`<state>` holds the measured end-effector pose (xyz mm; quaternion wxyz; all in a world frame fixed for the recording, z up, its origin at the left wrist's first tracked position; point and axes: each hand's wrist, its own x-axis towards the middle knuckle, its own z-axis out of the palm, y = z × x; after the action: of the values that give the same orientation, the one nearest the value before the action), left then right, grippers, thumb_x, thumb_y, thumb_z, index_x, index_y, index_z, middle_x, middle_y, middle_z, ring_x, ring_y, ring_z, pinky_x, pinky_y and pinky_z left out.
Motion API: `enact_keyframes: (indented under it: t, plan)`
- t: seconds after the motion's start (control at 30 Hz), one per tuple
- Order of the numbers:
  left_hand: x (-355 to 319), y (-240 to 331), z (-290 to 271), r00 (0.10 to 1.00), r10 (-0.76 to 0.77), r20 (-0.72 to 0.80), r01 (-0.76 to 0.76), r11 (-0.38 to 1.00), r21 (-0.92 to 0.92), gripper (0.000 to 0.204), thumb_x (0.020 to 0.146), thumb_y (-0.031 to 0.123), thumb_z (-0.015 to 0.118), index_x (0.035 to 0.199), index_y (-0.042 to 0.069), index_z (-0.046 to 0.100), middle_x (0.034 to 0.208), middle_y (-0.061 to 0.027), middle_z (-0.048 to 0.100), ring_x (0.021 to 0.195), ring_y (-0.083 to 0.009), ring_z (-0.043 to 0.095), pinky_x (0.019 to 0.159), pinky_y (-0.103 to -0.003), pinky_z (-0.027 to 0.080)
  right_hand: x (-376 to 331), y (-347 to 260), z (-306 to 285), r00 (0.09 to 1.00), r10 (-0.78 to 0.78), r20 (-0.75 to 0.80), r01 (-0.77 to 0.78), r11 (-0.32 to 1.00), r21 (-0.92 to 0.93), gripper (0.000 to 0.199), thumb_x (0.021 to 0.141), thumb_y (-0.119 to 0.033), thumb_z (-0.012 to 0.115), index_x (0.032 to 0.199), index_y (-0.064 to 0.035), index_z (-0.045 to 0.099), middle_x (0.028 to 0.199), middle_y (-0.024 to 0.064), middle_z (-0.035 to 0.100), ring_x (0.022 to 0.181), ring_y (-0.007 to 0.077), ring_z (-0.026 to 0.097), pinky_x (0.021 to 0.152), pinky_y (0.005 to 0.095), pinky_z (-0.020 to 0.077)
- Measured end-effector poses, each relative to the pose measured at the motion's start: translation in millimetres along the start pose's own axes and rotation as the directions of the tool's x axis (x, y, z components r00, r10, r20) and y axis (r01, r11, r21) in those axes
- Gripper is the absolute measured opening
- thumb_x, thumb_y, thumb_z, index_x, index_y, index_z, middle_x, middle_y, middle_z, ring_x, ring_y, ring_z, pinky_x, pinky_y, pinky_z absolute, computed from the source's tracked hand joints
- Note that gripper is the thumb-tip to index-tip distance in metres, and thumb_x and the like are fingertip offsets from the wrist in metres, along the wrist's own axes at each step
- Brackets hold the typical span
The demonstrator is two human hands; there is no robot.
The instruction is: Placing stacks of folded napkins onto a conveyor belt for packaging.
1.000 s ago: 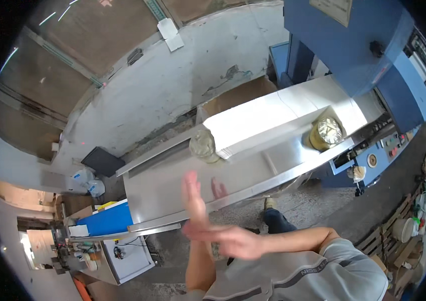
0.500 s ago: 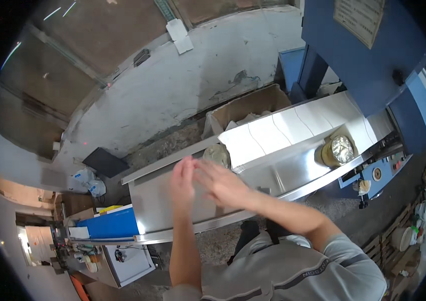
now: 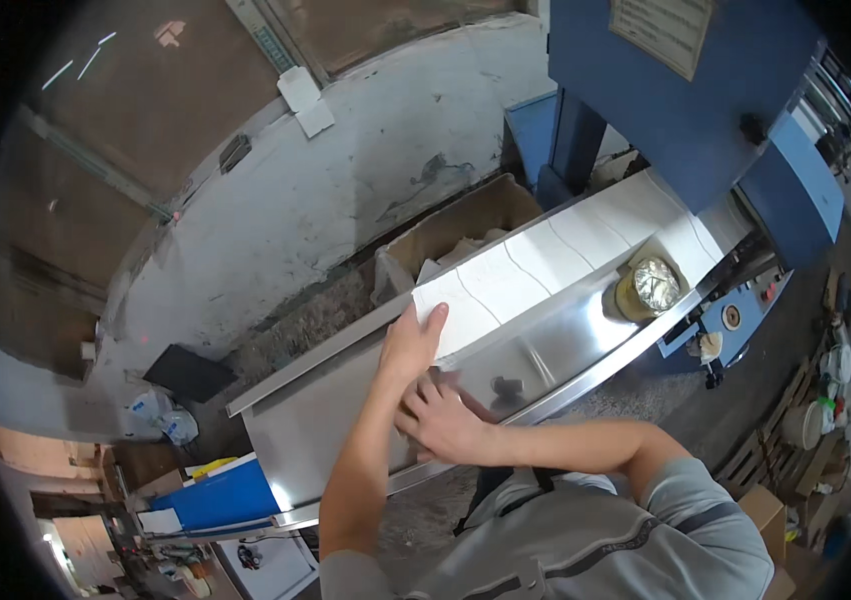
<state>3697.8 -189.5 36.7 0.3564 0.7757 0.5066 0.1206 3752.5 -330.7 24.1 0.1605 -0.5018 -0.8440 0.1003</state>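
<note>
A long row of white sheets or flat packs, with wavy dark lines across it, lies along the metal table. My left hand is at the row's near-left end, thumb apart from the fingers, seemingly pressed against that end. My right hand is lower, just right of my left wrist, its fingers spread over the bare metal and holding nothing visible. Farther right on the table stands a yellowish round container or roll with a shiny silver top.
A blue machine stands at the table's far right end. Behind the table is an open cardboard box with white pieces inside. A raised metal rim runs along the near edge. A blue board lies at the left end.
My hands have parted: the left went to the end of the white row, the right came down nearer to me. The round pale thing formerly by my fingers no longer shows. The view has shifted.
</note>
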Motion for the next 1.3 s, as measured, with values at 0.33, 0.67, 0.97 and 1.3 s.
enact_keyframes:
  t: [0.33,0.67,0.97,1.3]
  plan:
    - [27,53,30,0.979,-0.187,-0.075,0.199,0.959,0.200,0.102,0.083,0.056,0.060,0.145,-0.013,0.017,0.117,-0.0354,0.059,0.113,-0.0463,0.057,0.099,-0.046,0.043,-82,44,0,0.962,0.110,-0.249,0.045,0.838,0.544,0.039,0.086,-0.025,0.067,0.116,-0.0012,0.058,0.119,0.0193,0.055,0.110,0.0365,0.055,0.095,0.0431,0.0459]
    - [31,57,29,0.960,-0.261,-0.095,0.270,0.959,0.090,0.089,0.077,0.039,0.063,0.143,-0.010,0.028,0.120,-0.0332,0.059,0.115,-0.0426,0.057,0.100,-0.042,0.044,-82,77,-42,0.895,0.322,-0.308,0.040,0.629,0.776,0.013,0.088,-0.011,0.066,0.095,0.0003,0.066,0.092,0.0124,0.064,0.077,0.0286,0.063,0.065,0.0352,0.0511]
    - [-13,-99,-13,0.941,-0.337,-0.033,0.205,0.647,-0.734,0.062,0.080,0.009,0.062,0.138,0.002,0.043,0.105,-0.0164,0.065,0.093,-0.0233,0.067,0.070,-0.034,0.055,-31,91,-32,0.844,0.501,-0.191,-0.128,0.534,0.836,0.044,0.092,-0.024,0.065,0.129,-0.0014,0.055,0.137,0.0198,0.050,0.127,0.0305,0.050,0.103,0.0374,0.0415]
    - [-190,-303,-137,0.892,-0.440,-0.104,0.069,0.359,-0.931,0.055,0.078,0.009,0.053,0.132,0.001,0.047,0.120,-0.0110,0.061,0.107,-0.0233,0.063,0.091,-0.034,0.052,-16,71,-38,0.800,0.590,-0.113,-0.303,0.559,0.772,0.047,0.091,-0.023,0.063,0.132,-0.0022,0.053,0.140,0.0176,0.050,0.129,0.0294,0.048,0.106,0.0399,0.0389]
